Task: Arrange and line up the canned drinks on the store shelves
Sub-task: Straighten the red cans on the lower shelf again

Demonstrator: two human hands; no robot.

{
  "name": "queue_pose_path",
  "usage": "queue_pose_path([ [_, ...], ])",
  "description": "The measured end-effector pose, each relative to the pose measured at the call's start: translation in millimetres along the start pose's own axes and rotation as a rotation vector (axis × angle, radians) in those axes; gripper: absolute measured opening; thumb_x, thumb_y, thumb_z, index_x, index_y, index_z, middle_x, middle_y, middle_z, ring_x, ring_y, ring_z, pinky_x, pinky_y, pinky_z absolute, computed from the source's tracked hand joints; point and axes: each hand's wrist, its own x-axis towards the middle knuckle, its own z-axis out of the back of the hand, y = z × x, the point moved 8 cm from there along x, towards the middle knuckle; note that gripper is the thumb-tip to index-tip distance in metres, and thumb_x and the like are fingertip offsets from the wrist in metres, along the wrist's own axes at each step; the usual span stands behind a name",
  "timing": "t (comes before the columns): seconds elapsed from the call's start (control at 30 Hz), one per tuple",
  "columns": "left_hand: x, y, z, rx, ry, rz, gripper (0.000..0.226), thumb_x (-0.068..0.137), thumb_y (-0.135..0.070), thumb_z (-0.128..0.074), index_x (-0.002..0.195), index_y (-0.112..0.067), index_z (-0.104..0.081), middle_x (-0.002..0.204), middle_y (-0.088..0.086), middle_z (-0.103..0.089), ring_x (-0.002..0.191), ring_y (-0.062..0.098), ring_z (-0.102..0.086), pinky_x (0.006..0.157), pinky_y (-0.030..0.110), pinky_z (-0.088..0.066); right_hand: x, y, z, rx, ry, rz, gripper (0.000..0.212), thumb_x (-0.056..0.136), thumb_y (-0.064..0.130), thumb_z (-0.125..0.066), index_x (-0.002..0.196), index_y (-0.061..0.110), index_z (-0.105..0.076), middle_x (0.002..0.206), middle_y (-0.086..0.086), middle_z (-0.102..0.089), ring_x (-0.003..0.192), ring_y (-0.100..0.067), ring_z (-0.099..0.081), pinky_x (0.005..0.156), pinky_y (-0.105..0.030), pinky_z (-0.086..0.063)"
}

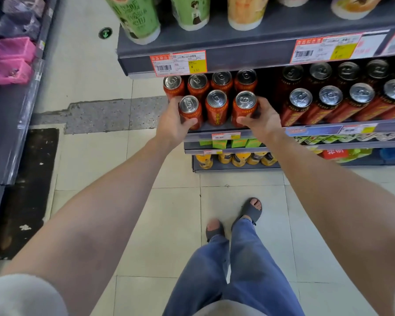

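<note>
Red drink cans with silver tops stand in rows on a grey shelf (217, 130). Three form the front row at the shelf's left end. My left hand (172, 124) grips the left front can (190, 110), thumb across its front. My right hand (262, 120) grips the right front can (244, 108) from the right side. The middle front can (216, 107) stands between them, untouched. Several more red cans (210, 84) stand behind. A second group of red cans (328, 101) fills the shelf to the right, past a dark gap.
Green and yellow cups (192, 12) sit on the shelf above, price tags (178, 62) along its edge. Lower shelves hold green cartons (235, 142) and yellow bottles (235, 159). Another shelf unit with pink packs (12, 60) lines the left. My sandalled feet stand on the tiled floor (169, 213).
</note>
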Motion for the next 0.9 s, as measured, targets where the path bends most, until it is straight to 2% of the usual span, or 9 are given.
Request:
queue_pose_path([
  [0.13,-2,1,2,0.006,-0.002,0.031,0.069,0.081,-0.024,-0.085,0.138,-0.024,-0.045,0.134,-0.002,-0.063,0.126,0.021,-0.059,0.109,0.047,-0.048,1,-1,1,-0.061,0.019,0.021,0.073,0.077,0.03,-0.087,0.14,0.029,-0.049,0.121,0.004,-0.069,0.111,-0.013,-0.065,0.104,-0.036,-0.051],
  [0.2,-2,-3,7,0.052,-0.022,0.02,0.073,0.078,-0.03,-0.087,0.138,-0.023,-0.046,0.134,-0.001,-0.064,0.125,0.022,-0.06,0.108,0.047,-0.049,1,-1,2,-0.08,0.016,0.013,0.073,0.077,0.032,-0.086,0.139,0.031,-0.048,0.122,0.004,-0.069,0.112,-0.014,-0.065,0.103,-0.038,-0.051],
  [0.33,-1,-40,19,0.283,-0.127,-0.155,0.072,0.08,-0.042,-0.083,0.141,-0.02,-0.051,0.14,0.004,-0.058,0.13,0.027,-0.052,0.11,0.047,-0.043,-1,1,3,-0.078,0.01,0.007,0.073,0.079,0.033,-0.085,0.141,0.031,-0.047,0.125,0.005,-0.067,0.114,-0.013,-0.063,0.104,-0.033,-0.049],
  [0.5,15,-77,-4,0.459,-0.002,-0.272,0.075,0.082,-0.053,-0.078,0.147,-0.03,-0.049,0.147,0.004,-0.055,0.137,0.031,-0.046,0.116,0.045,-0.031,-2,-1,1,-0.065,0.0,0.001,0.075,0.078,0.032,-0.085,0.142,0.032,-0.046,0.125,0.005,-0.067,0.116,-0.013,-0.063,0.105,-0.033,-0.049],
  [0.57,18,-83,-13,0.543,0.027,-0.295,0.073,0.083,-0.055,-0.076,0.147,-0.032,-0.05,0.147,0.004,-0.053,0.136,0.033,-0.044,0.116,0.045,-0.028,-3,0,2,-0.062,-0.003,-0.003,0.074,0.079,0.03,-0.085,0.142,0.03,-0.046,0.126,0.005,-0.066,0.115,-0.012,-0.061,0.102,-0.028,-0.048],
  [0.63,18,-86,-18,0.619,0.023,-0.313,0.071,0.082,-0.057,-0.076,0.145,-0.034,-0.053,0.144,0.006,-0.05,0.134,0.034,-0.041,0.115,0.046,-0.026,-4,1,2,-0.053,0.001,-0.011,0.074,0.08,0.027,-0.085,0.142,0.028,-0.045,0.126,0.005,-0.065,0.113,-0.009,-0.059,0.098,-0.023,-0.046],
  [0.77,17,-89,-23,0.688,0.011,-0.334,0.066,0.085,-0.055,-0.074,0.144,-0.032,-0.056,0.141,0.007,-0.048,0.132,0.034,-0.038,0.111,0.047,-0.026,-5,4,3,-0.054,0.016,-0.022,0.075,0.08,0.021,-0.083,0.144,0.026,-0.045,0.129,0.001,-0.065,0.118,-0.014,-0.06,0.103,-0.028,-0.047],
  [0.9,15,-94,-29,0.693,0.054,-0.353,0.057,0.091,-0.048,-0.07,0.144,-0.031,-0.055,0.145,0.002,-0.052,0.137,0.031,-0.037,0.109,0.046,-0.026,-5,3,2,-0.042,0.009,-0.016,0.071,0.081,0.018,-0.082,0.144,0.022,-0.047,0.126,0.0,-0.066,0.114,-0.012,-0.06,0.097,-0.022,-0.045],
])
